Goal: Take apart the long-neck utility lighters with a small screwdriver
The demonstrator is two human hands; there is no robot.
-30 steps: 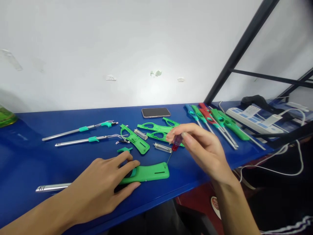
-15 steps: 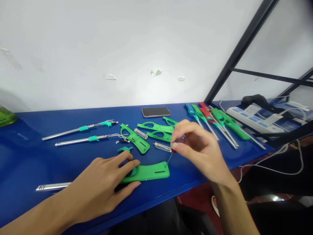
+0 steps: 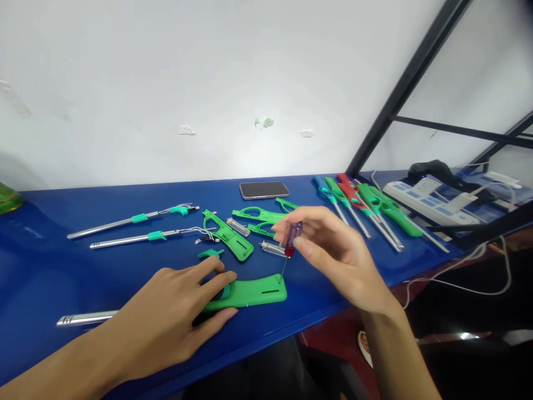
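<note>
- A white wall (image 3: pixel 166 66) fills the back, and along its foot runs the blue counter (image 3: pixel 41 272), carrying everything here!
- Over to the right, a row of lighters (image 3: pixel 353 197) in blue, green and red fans across the surface, rods angled toward the near edge.
- Front and centre is the green-handled lighter (image 3: pixel 258 290), flat near the counter's front edge, metal rod pointing left. It looks light, and the plastic shell seems stiff and smooth, so a bare push at 1 end could set it sliding; the broad middle of the handle looks the place to take hold.
- And the left hand (image 3: pixel 183 305) is right there, fingers draped over the handle and thumb along its near side, bracing it down.
- The right hand (image 3: pixel 341 261) is narrow, a fingertip pinch above the handle's right end.
- Behind, 2 loose rods (image 3: pixel 112 225) with teal clips trail thin wires; those leads look delicate, so the metal seems the safer hold.
- Green half-shells (image 3: pixel 237 244) lie mid-counter: thin and probably flexible.
- In that right-hand pinch, a small screwdriver (image 3: pixel 295 236), tilted, its tip at the handle's end. It looks light, easily rolled between fingers.
- Smallest, 2 clear tubes (image 3: pixel 239 226) sit among the shells, probably brittle.
</note>
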